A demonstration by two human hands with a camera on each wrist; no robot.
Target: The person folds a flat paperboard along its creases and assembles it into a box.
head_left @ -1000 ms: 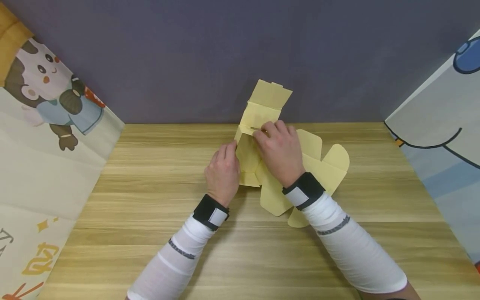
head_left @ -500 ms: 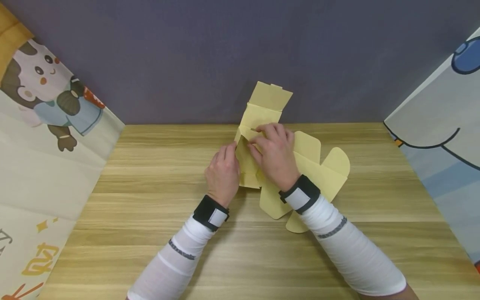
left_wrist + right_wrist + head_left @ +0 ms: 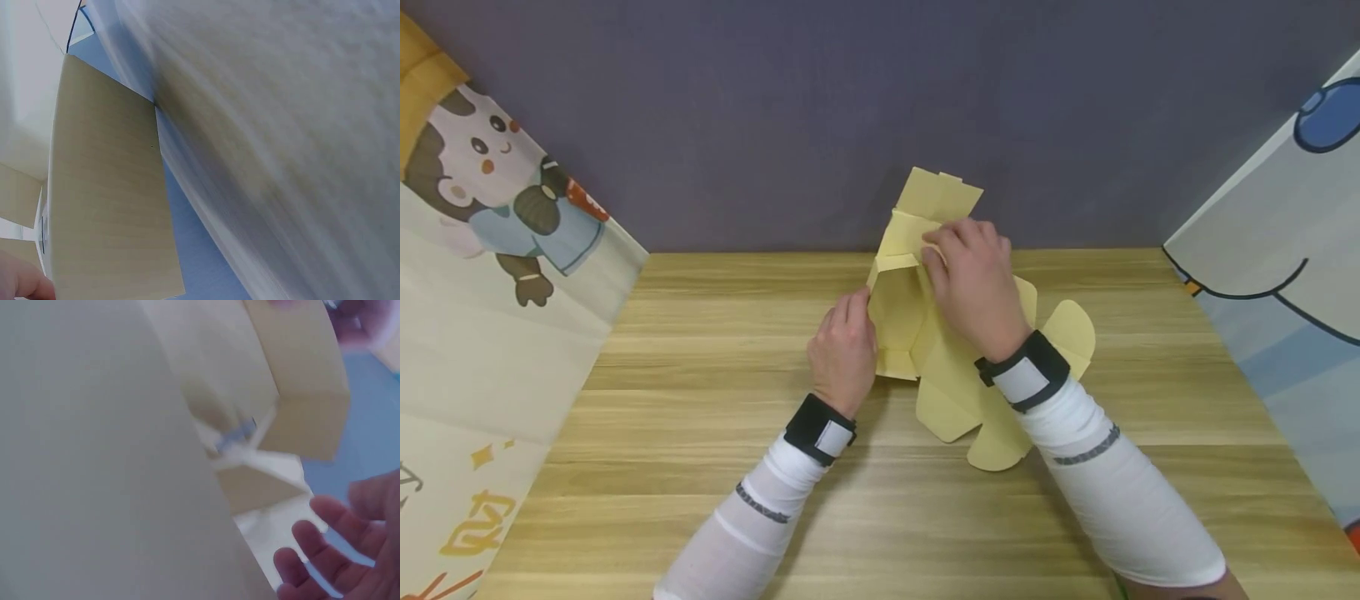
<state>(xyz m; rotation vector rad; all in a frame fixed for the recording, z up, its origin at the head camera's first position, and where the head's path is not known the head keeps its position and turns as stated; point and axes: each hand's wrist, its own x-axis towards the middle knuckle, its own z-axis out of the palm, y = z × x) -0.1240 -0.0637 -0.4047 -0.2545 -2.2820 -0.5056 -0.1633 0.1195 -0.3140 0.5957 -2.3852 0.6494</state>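
Note:
A pale yellow cardboard box (image 3: pixel 897 308), partly folded up, lies on the table with its side flaps spread to the right and a long tabbed flap (image 3: pixel 934 196) standing at the back. My left hand (image 3: pixel 841 350) pinches the box's left wall; in the left wrist view a fingertip (image 3: pixel 30 280) shows at the lower edge of a cardboard panel (image 3: pixel 112 187). Over the back right of the box is my right hand (image 3: pixel 976 287), near the base of the tabbed flap. Its fingers (image 3: pixel 331 550) are loosely bent beside the cardboard in the right wrist view, with nothing between them.
The wood-grain table (image 3: pixel 700 333) meets a dark wall (image 3: pixel 775 125) just behind the box. Printed cartoon panels stand at the left (image 3: pixel 467 350) and right (image 3: pixel 1300 350) edges.
My right hand has let go of the small inner flap and shifted up and right. That flap now lies across the box's back end. My left hand has kept its place on the wall.

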